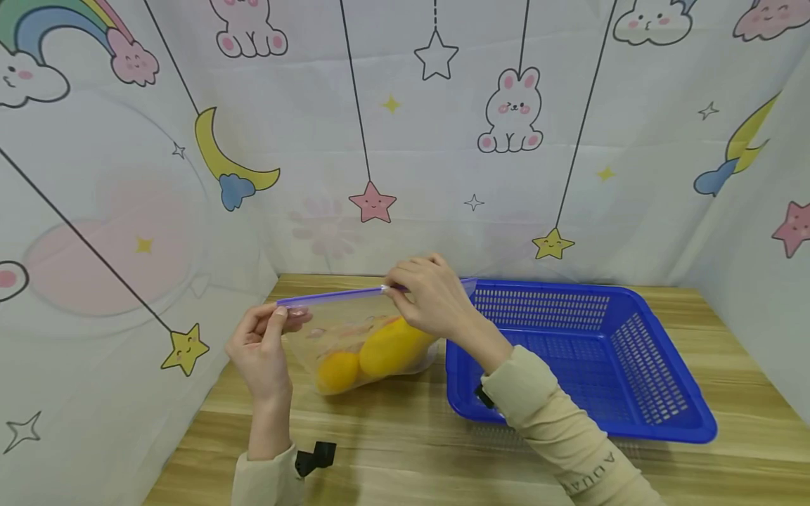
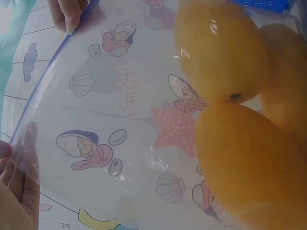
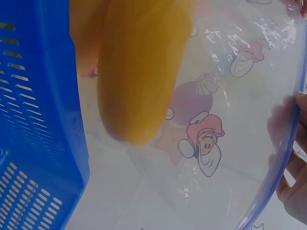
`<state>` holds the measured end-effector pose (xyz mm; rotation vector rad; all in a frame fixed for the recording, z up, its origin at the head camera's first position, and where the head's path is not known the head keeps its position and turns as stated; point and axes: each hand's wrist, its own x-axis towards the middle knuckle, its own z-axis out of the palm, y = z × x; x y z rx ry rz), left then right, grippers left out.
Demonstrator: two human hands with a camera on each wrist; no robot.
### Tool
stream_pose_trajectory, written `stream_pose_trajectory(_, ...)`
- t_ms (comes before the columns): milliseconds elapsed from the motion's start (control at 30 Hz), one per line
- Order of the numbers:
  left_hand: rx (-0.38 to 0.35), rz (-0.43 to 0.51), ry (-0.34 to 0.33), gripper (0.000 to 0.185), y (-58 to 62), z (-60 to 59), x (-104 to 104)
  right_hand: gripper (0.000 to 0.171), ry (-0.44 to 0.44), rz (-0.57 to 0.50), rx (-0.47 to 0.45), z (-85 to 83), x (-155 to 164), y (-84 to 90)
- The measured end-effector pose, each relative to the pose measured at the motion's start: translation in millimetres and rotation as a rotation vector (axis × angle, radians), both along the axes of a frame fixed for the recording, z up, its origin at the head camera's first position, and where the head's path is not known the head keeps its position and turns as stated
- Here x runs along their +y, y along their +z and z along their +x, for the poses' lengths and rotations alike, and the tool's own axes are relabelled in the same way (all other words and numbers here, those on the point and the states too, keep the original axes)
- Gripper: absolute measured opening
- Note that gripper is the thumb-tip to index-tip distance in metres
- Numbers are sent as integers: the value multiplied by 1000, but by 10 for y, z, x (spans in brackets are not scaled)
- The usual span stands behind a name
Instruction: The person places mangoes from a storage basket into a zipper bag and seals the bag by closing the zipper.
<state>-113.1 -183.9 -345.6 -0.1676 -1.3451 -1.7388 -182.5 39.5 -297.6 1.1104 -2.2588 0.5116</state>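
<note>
A clear zip bag [image 1: 304, 355] with cartoon shell prints and a purple zip strip holds several yellow mangoes [image 1: 394, 348]. At the bag's left top corner, my left hand [image 1: 262, 348] pinches the strip between thumb and fingers. Further right along the strip, my right hand [image 1: 430, 295] pinches a small whitish slider [image 1: 384, 289]. The left wrist view shows mangoes [image 2: 244, 163] bunched at the bag's bottom, with the right hand [image 2: 67, 14] on the strip. A long mango [image 3: 144, 72] shows through the film in the right wrist view. The strip beyond my right hand is partly hidden.
A blue perforated plastic basket [image 1: 686, 372] stands to the right on the wood-grain table [image 1: 392, 450], close beside the bag. White cloth with printed stars, rabbits and moons [image 1: 436, 161] hangs behind and at both sides.
</note>
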Motion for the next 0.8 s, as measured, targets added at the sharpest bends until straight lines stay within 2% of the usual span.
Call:
stream_pose_trajectory(600, -29, 8, 20, 23, 14, 10, 5, 10, -11, -12, 18, -19, 79, -13)
stream_pose_trajectory(800, -17, 12, 17, 22, 0, -2, -3, 9, -5, -24, 23, -23, 102, -24)
